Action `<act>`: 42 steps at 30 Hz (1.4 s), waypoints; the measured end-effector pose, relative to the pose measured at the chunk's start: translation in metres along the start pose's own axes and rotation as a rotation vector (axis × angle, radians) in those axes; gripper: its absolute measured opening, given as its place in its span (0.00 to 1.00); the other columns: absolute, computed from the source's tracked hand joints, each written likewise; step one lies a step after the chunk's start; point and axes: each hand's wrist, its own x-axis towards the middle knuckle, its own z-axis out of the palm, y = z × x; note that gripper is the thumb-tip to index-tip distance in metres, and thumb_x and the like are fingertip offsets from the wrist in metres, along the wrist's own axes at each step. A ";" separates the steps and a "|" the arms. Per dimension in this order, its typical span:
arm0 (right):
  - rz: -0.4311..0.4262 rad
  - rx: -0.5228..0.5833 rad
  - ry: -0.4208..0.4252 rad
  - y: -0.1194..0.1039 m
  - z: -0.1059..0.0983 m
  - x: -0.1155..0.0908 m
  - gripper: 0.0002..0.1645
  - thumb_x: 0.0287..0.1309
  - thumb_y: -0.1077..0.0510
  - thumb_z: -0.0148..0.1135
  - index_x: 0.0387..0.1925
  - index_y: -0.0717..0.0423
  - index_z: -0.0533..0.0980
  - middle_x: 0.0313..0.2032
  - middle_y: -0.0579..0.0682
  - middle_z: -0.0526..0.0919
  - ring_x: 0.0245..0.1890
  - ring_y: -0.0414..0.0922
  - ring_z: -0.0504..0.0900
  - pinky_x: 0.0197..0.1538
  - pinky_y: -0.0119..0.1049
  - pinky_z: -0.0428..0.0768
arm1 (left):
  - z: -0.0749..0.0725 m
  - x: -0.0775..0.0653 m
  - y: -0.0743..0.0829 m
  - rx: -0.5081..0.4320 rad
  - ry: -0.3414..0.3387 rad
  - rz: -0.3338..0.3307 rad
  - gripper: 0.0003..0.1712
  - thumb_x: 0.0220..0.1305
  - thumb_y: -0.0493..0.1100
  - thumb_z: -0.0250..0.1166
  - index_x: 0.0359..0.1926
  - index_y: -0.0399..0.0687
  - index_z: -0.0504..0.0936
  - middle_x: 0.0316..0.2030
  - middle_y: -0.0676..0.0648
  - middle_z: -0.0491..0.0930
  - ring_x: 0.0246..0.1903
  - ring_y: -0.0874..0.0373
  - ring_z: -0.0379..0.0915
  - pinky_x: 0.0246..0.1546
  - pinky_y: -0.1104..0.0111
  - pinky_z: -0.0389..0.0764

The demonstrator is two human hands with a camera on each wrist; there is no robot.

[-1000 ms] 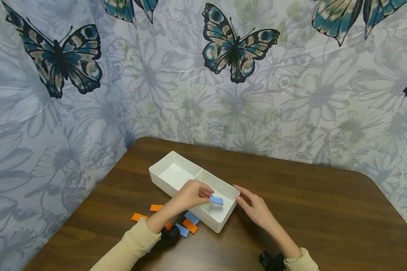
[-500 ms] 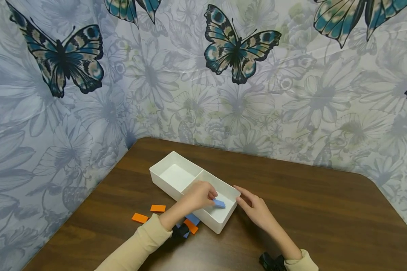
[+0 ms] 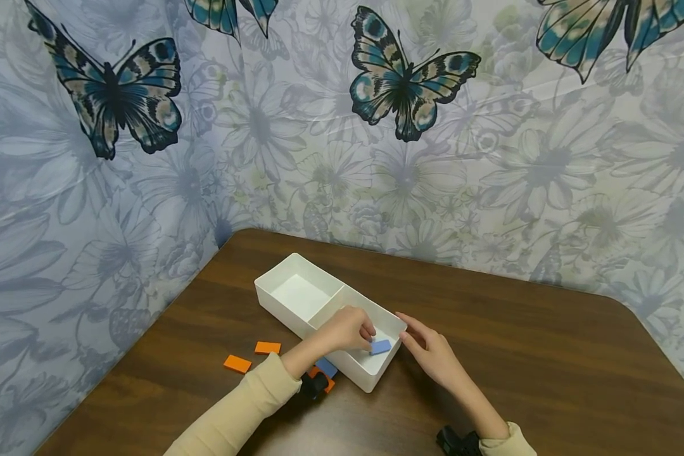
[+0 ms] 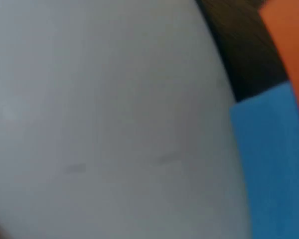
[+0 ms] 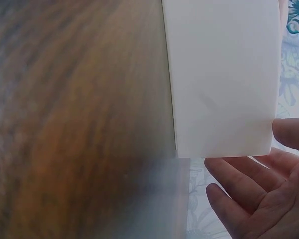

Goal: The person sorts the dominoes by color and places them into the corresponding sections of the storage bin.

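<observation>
A white two-compartment box (image 3: 285,315) lies at a slant on the table. My left hand (image 3: 344,329) reaches into its near right compartment, its fingertips pinching the left end of a flat blue block (image 3: 381,347) low over the floor. My right hand (image 3: 431,356) holds the box's right corner; the right wrist view shows the thumb (image 5: 289,133) at one edge of the box wall (image 5: 222,79) and the fingers at its end. The box side (image 4: 114,119) fills most of the left wrist view, and the left hand's fingers are out of sight there.
Two orange blocks (image 3: 237,363) lie left of the box. Another blue block (image 3: 326,367) and an orange block (image 3: 329,384) are beside its front wall, partly covered by the left wrist camera (image 3: 315,384). Behind the brown table (image 3: 490,316) hangs a butterfly-printed cloth (image 3: 330,158).
My left hand has moved right and deeper into the right compartment, carrying the blue block lower. My right hand stays at the box corner.
</observation>
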 end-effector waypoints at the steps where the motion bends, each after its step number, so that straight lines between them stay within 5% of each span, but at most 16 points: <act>1: 0.001 -0.001 0.002 0.000 0.000 0.000 0.24 0.65 0.59 0.56 0.61 0.56 0.70 0.54 0.57 0.76 0.51 0.51 0.76 0.50 0.47 0.75 | -0.001 0.000 0.000 -0.027 -0.020 -0.001 0.10 0.47 0.34 0.73 0.34 0.38 0.86 0.24 0.54 0.83 0.27 0.68 0.77 0.31 0.77 0.74; 10: 0.006 -0.006 0.008 0.004 0.002 0.000 0.24 0.63 0.60 0.57 0.61 0.56 0.71 0.54 0.57 0.76 0.51 0.51 0.76 0.50 0.47 0.75 | -0.005 0.002 -0.006 -0.218 -0.163 -0.003 0.09 0.55 0.33 0.67 0.38 0.34 0.85 0.29 0.48 0.84 0.30 0.66 0.78 0.31 0.76 0.76; 20: 0.000 -0.017 0.021 0.005 0.003 -0.001 0.24 0.63 0.61 0.57 0.60 0.57 0.71 0.52 0.56 0.77 0.50 0.50 0.77 0.50 0.48 0.75 | -0.006 0.003 -0.003 -0.530 -0.407 -0.033 0.15 0.64 0.25 0.52 0.51 0.20 0.74 0.42 0.35 0.80 0.40 0.54 0.79 0.40 0.71 0.78; 36: 0.000 0.000 -0.003 0.005 0.001 0.000 0.25 0.65 0.58 0.56 0.62 0.56 0.69 0.54 0.56 0.76 0.51 0.52 0.76 0.51 0.48 0.74 | -0.009 0.008 -0.001 -0.635 -0.468 -0.098 0.20 0.67 0.27 0.48 0.59 0.20 0.65 0.52 0.33 0.74 0.51 0.49 0.72 0.49 0.65 0.74; 42: 0.013 0.001 -0.006 0.005 0.001 0.000 0.25 0.65 0.58 0.56 0.62 0.55 0.69 0.53 0.56 0.76 0.51 0.51 0.77 0.51 0.47 0.75 | -0.008 0.008 -0.002 -0.678 -0.353 -0.090 0.20 0.68 0.28 0.49 0.59 0.20 0.65 0.54 0.31 0.72 0.54 0.46 0.69 0.50 0.65 0.73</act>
